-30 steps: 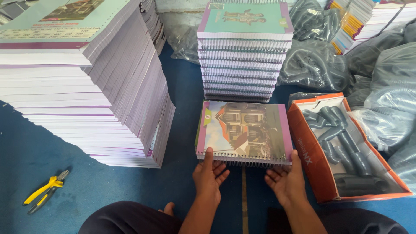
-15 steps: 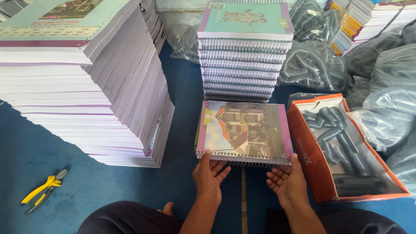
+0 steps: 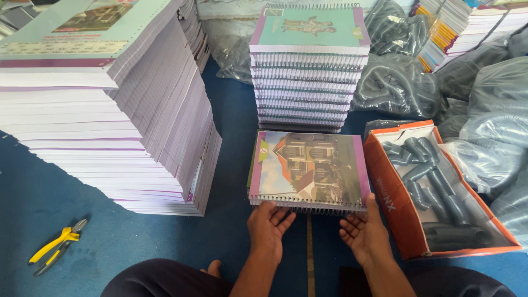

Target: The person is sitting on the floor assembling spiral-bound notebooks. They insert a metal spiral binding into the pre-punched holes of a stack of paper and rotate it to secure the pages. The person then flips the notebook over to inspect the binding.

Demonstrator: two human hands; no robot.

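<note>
On the blue floor, left hand (image 3: pixel 268 230) and right hand (image 3: pixel 364 235), open and apart, touch the near edge of a spiral notebook (image 3: pixel 309 170); bound stack (image 3: pixel 309 71) at twelve o'clock, loose pile (image 3: pixel 110 110) at ten.

Open orange cardboard box (image 3: pixel 399 190) at right on the blue floor, long & rectangular, white inside w/ grey spiral coils. Clear plastic bags (image 3: pixel 484 110) of grey coils heaped behind & right of it, another clear bag (image 3: pixel 231 47) betw. the two tall stacks at back.
</note>
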